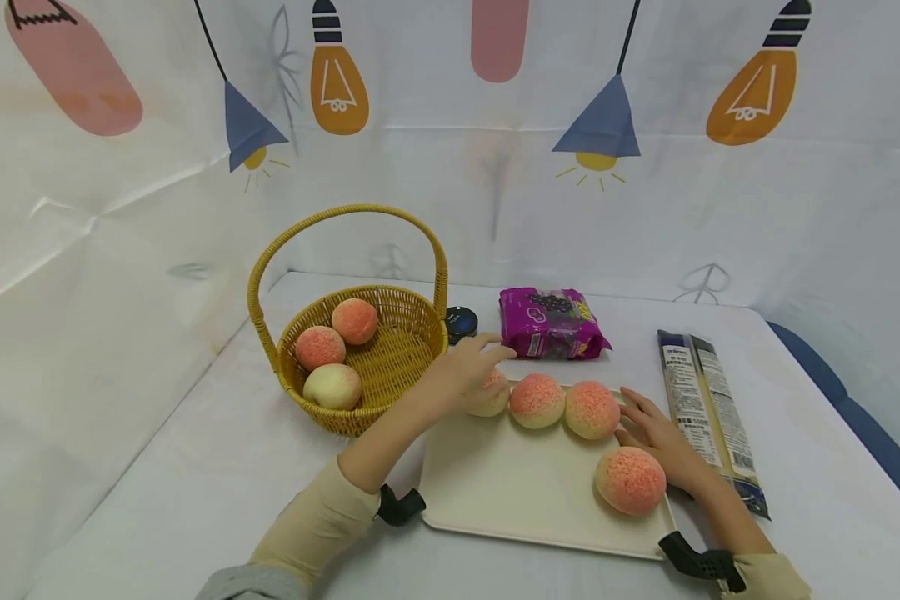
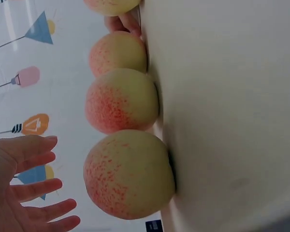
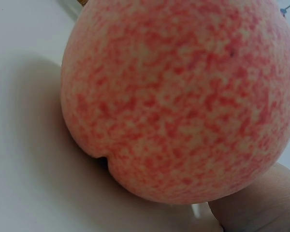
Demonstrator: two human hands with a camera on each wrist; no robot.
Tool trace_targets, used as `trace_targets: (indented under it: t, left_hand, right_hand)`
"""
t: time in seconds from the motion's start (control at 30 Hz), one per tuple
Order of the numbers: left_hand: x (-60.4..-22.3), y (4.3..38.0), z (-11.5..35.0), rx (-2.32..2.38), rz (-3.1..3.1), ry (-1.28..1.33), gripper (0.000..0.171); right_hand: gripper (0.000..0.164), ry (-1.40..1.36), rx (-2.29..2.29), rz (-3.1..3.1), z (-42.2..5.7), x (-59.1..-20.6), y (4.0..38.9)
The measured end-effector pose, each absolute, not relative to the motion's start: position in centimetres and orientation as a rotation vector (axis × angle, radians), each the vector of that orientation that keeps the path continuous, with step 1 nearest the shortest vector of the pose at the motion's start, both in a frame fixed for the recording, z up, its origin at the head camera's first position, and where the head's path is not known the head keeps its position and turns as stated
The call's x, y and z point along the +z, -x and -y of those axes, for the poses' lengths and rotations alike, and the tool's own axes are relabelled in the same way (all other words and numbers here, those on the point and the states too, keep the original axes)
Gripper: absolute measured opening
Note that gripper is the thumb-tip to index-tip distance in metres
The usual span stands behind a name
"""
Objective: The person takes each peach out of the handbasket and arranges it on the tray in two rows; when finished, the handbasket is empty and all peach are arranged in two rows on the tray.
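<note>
Head: four peaches [image 1: 537, 401] on tray [image 1: 510, 492], three in basket [image 1: 397, 358]; purple pack [image 1: 536, 321], long packet [image 1: 708, 408], print illegible from here; right hand [image 1: 663, 446] loose-fingered beside peaches.
Left wrist: left hand [image 2: 24, 186] spread wide, empty.
Right wrist: speckled peach [image 3: 183, 96] on tray.

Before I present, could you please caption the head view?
Left hand and right hand near four peaches on a cream tray; a wicker basket holds three more.
</note>
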State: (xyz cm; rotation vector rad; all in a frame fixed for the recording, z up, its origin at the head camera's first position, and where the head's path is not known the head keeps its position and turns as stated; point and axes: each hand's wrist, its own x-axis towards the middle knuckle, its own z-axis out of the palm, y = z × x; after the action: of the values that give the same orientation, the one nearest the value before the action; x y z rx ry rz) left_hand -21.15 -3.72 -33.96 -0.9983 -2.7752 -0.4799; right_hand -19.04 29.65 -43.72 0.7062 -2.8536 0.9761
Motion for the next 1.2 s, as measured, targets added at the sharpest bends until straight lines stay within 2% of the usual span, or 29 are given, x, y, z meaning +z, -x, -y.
trace_targets:
  t: [0.43,0.83,1.2]
  left_hand:
    - [-34.8,21.3,8.4,-0.719,2.778,0.885,0.04]
    - [-34.1,21.5,12.9,-0.679,2.859,0.686,0.043]
    - [-34.0,21.1,16.4,-0.598,2.974,0.606,0.046]
  right_hand:
    - [0.04,-0.691,0.988,2.864,-29.6,-43.8,19.2]
    - [0.039,-0.69,0.999,2.864,-29.6,-43.7,19.2]
    - [0.04,-0.684,0.992,2.862,-29.7,-43.9,19.0]
